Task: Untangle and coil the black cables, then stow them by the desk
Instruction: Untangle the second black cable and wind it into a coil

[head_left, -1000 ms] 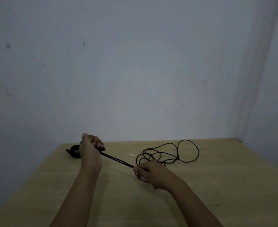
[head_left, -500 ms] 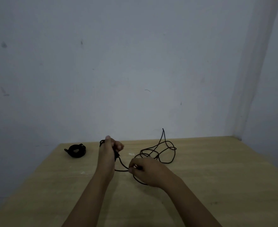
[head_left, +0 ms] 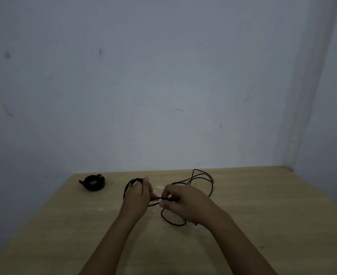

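I am looking down at a light wooden desk [head_left: 243,205] that fills the lower half of the frame, with a plain grey-blue wall [head_left: 163,76] filling the upper half. My left hand [head_left: 136,196], just left of the frame's centre, is curling its fingers around a small bundle of loops of the black cable [head_left: 201,176]. My right hand [head_left: 185,201], just right of centre and close beside the left, is pinching a strand of the same cable between thumb and fingertips. The loose remainder is trailing in untidy loops on the desk toward the centre right, behind my right hand, and one loop is lying below it. A second cable, a coiled bundle [head_left: 93,182], is sitting on the desk's far left edge.
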